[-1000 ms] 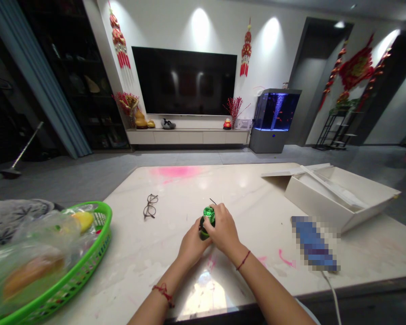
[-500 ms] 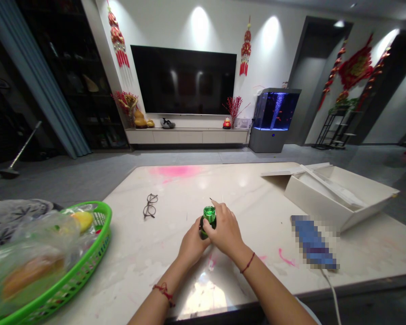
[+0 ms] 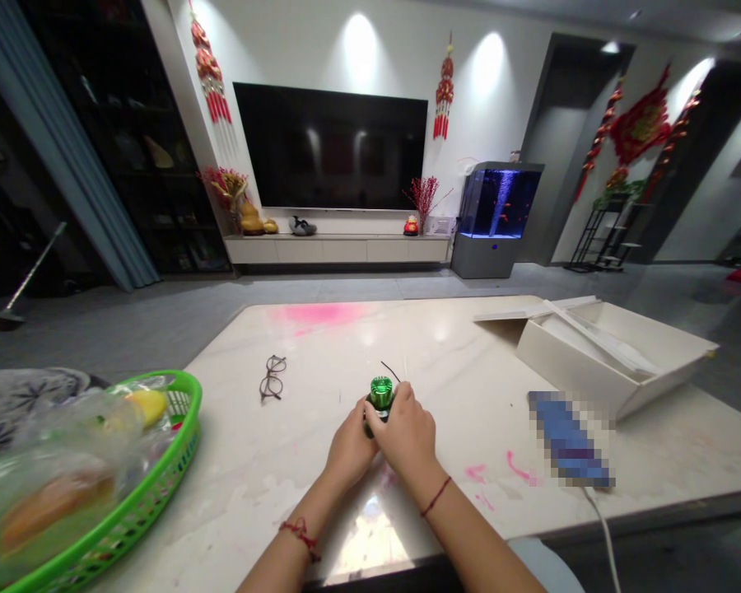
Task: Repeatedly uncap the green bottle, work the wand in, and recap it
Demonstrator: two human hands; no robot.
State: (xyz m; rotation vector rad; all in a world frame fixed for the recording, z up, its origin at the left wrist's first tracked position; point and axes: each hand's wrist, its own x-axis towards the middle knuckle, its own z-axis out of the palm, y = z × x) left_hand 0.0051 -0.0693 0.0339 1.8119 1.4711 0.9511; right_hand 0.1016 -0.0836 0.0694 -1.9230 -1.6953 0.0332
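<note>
Near the middle of the marble-patterned table (image 3: 222, 453), both my hands close around a small dark bottle with a shiny green ridged cap (image 3: 381, 392). My left hand (image 3: 349, 445) wraps its left side and lower part. From the right, my right hand (image 3: 407, 428) grips it with the thumb across the front, just below the cap. Most of the bottle's body is hidden by my fingers. A thin dark stick (image 3: 390, 370) shows just beyond my right fingertips; I cannot tell whether it is touched.
Eyeglasses (image 3: 272, 378) lie left of my hands. A green plastic basket (image 3: 188, 412) with bagged food stands at the left. On the right are an open white box (image 3: 593, 379) and a blurred-out blue phone-like object (image 3: 571, 441) with a white cable (image 3: 605, 527). Pink stains mark the tabletop.
My right hand has shifted down slightly, its fingers drawing back from over the cap, so more of the cap and the thin stick shows. Both hands keep hold of the bottle.
</note>
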